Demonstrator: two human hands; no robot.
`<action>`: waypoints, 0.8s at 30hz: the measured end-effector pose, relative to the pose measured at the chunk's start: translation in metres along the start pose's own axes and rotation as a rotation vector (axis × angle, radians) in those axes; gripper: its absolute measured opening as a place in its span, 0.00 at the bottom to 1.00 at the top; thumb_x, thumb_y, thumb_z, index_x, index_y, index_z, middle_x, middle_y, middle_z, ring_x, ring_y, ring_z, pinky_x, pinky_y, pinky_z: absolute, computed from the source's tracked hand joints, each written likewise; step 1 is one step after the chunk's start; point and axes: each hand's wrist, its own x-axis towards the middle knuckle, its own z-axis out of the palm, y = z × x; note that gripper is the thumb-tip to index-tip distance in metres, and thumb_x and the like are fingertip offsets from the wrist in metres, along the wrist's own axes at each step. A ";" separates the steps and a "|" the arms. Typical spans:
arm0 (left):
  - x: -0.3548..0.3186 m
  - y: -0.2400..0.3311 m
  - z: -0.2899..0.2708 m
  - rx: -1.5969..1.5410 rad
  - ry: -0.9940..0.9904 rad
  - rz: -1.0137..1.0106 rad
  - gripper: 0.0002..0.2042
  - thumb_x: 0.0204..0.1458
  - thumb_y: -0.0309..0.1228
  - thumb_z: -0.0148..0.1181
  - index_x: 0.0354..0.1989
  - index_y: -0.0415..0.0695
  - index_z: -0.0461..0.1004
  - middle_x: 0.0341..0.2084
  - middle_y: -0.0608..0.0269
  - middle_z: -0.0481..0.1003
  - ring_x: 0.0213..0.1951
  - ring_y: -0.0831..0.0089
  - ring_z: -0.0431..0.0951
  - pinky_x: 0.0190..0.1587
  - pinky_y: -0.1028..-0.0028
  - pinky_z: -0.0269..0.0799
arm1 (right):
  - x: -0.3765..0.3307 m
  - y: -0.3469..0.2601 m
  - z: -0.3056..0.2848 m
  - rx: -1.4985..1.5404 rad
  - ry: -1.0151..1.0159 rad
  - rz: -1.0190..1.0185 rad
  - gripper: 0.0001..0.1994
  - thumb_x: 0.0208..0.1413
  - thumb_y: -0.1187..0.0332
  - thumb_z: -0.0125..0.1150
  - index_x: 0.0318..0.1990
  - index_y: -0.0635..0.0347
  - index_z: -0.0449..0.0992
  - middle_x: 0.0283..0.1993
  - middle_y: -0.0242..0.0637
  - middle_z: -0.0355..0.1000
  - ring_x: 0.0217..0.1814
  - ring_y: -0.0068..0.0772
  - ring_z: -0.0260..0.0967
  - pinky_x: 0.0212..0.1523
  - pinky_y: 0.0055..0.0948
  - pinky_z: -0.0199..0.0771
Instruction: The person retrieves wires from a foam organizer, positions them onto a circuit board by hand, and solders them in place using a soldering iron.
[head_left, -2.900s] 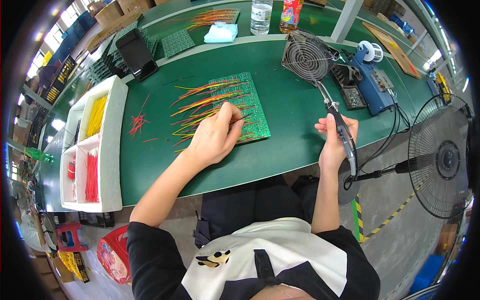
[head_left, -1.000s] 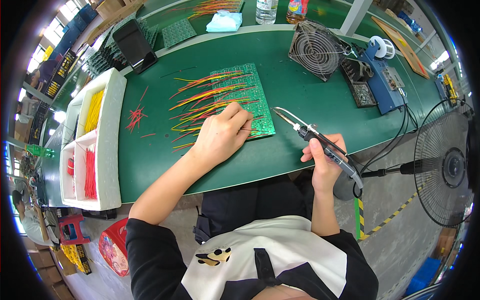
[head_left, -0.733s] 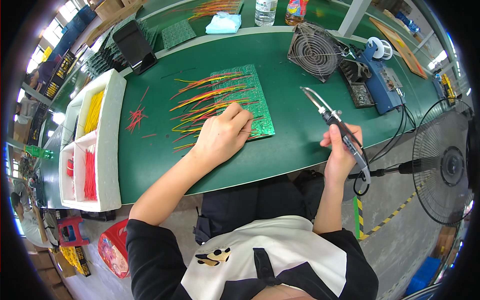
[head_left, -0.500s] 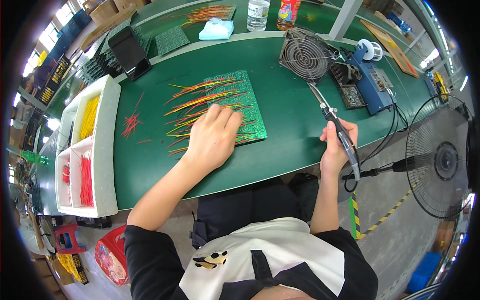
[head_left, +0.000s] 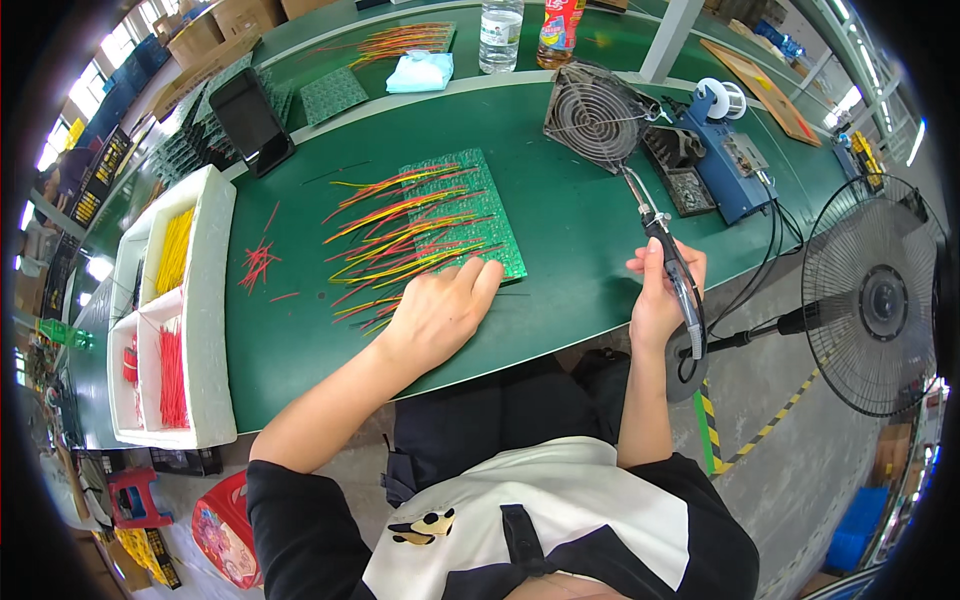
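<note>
A green circuit board (head_left: pixel 500 235) lies on the green bench in front of me. Rows of red and yellow wires (head_left: pixel 375 215) stick out past its left side. My left hand (head_left: pixel 445 310) is at the board's near edge, over the lowest wires, its fingers bent and pressed together. Its fingertips are hidden, so what it pinches does not show. In my right hand (head_left: pixel 660 300) is a soldering iron (head_left: pixel 675 270), gripped with its metal tip pointing up and away. That tip is beside a dusty square fan (head_left: pixel 595 118), apart from the board.
A white foam box (head_left: pixel 205 370) with yellow and red wires stands left, beside loose red wire pieces (head_left: pixel 260 265). Behind are a black phone (head_left: pixel 250 120), stacked boards, a blue cloth (head_left: pixel 420 72) and bottles. At right are a blue soldering station (head_left: pixel 730 165) and a standing fan (head_left: pixel 885 300).
My left hand has moved from the middle of the board toward its near edge, uncovering the middle wires. The soldering iron stays in my right hand, nearly unmoved. The whole view has shifted slightly.
</note>
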 end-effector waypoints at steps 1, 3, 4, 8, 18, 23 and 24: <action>0.001 -0.001 0.000 0.006 -0.011 -0.008 0.08 0.48 0.26 0.55 0.27 0.42 0.60 0.17 0.61 0.64 0.16 0.66 0.69 0.16 0.70 0.62 | 0.001 -0.001 0.001 -0.003 0.008 0.005 0.09 0.52 0.75 0.58 0.37 0.67 0.64 0.29 0.40 0.70 0.24 0.23 0.70 0.27 0.20 0.73; 0.002 -0.004 0.002 0.028 0.004 -0.019 0.07 0.48 0.26 0.54 0.27 0.42 0.60 0.17 0.61 0.64 0.16 0.66 0.69 0.16 0.70 0.62 | 0.001 -0.001 0.002 -0.005 0.008 0.015 0.09 0.52 0.75 0.58 0.38 0.67 0.64 0.30 0.40 0.70 0.25 0.23 0.70 0.27 0.20 0.74; 0.002 -0.006 0.004 0.049 0.020 -0.026 0.07 0.48 0.26 0.54 0.27 0.42 0.60 0.17 0.61 0.64 0.17 0.66 0.69 0.17 0.70 0.62 | 0.000 -0.001 0.003 -0.012 0.006 0.023 0.09 0.52 0.75 0.58 0.38 0.67 0.64 0.30 0.40 0.70 0.25 0.23 0.70 0.28 0.20 0.74; 0.009 -0.009 -0.008 0.021 0.035 -0.064 0.10 0.45 0.30 0.59 0.29 0.43 0.62 0.19 0.62 0.66 0.20 0.66 0.71 0.20 0.68 0.64 | 0.000 0.000 0.001 -0.007 0.007 0.024 0.09 0.52 0.76 0.58 0.39 0.67 0.64 0.30 0.41 0.70 0.25 0.23 0.70 0.28 0.20 0.74; 0.006 -0.014 -0.010 -0.125 0.049 -0.177 0.05 0.47 0.22 0.53 0.30 0.40 0.63 0.20 0.59 0.68 0.20 0.60 0.70 0.20 0.66 0.64 | -0.001 0.001 -0.002 0.038 0.015 0.040 0.10 0.52 0.75 0.58 0.39 0.67 0.65 0.29 0.40 0.70 0.24 0.23 0.69 0.26 0.21 0.73; 0.007 -0.012 -0.002 -0.110 0.120 -0.096 0.05 0.46 0.21 0.55 0.27 0.40 0.63 0.19 0.60 0.66 0.18 0.62 0.69 0.18 0.67 0.63 | -0.016 -0.012 -0.003 0.022 -0.055 0.149 0.09 0.52 0.75 0.59 0.37 0.67 0.66 0.26 0.39 0.71 0.21 0.22 0.68 0.24 0.19 0.70; 0.006 -0.012 0.001 -0.111 0.124 -0.089 0.06 0.46 0.21 0.55 0.26 0.40 0.64 0.19 0.60 0.66 0.18 0.62 0.69 0.17 0.68 0.63 | -0.019 -0.014 -0.002 0.018 -0.053 0.153 0.09 0.52 0.75 0.59 0.37 0.67 0.66 0.26 0.39 0.71 0.21 0.22 0.68 0.24 0.19 0.70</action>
